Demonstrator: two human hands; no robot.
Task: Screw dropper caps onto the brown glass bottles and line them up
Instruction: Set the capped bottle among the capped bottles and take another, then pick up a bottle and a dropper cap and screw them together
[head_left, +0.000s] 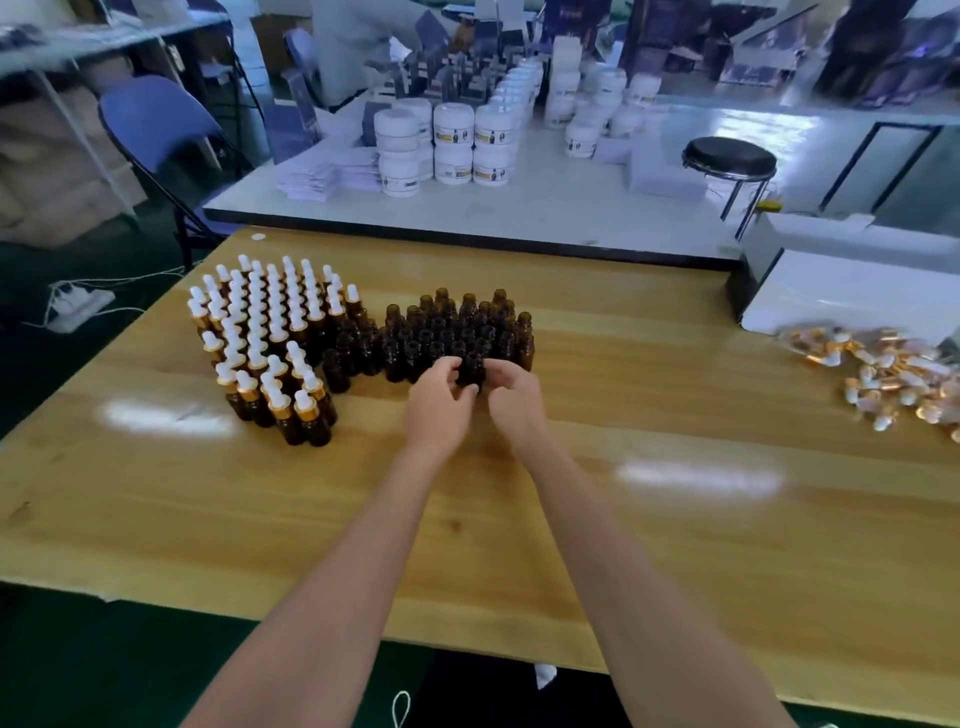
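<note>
At the front of the uncapped bottles (452, 327), two hands hold one brown bottle (471, 370).
Fingers of left hand (439, 402) and right hand (514, 397) curl round its body: light, stiff, slick glass, likely breakable, best gripped mid-body. Dropper caps (893, 374) lie far right of those bottles.

One wide-angle view looks from the person's head, over the near edge of the pale wooden table (675, 545), facing forward and down; it sits close, the bare forearms rising from the bottom edge; the left hand (440, 400) and right hand (514, 397) hold a small brown glass bottle (471, 370) near frame centre; the far white worktop (519, 208) and the blue folding chair (156, 119) at far left lie small and blurred toward the top.
</note>
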